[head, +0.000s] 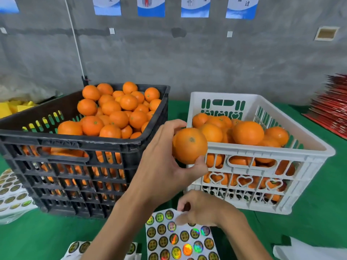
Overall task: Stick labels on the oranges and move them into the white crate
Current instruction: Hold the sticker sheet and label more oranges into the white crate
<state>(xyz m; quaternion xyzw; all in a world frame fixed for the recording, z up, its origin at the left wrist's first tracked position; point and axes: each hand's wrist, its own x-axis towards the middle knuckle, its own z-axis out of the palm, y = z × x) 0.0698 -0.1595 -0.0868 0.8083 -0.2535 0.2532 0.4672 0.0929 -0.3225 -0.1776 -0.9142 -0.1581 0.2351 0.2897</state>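
My left hand (161, 162) grips an orange (189, 145) in the air, between the two crates and just in front of the white crate's near left corner. No label shows on the side of the orange facing me. Lower down, my right hand (204, 209) has its fingers curled at the top edge of a sheet of round holographic labels (180, 239) lying on the green table; whether it pinches a label I cannot tell. The white crate (262, 152) on the right holds several oranges. The black crate (84, 145) on the left is piled with oranges.
More label sheets lie at the far left (11, 194) and at the bottom edge (78, 247). Something white (308, 250) lies at the bottom right. Red stacked packaging (332, 109) sits at the right, yellow items (13, 107) behind the black crate. A grey wall stands behind.
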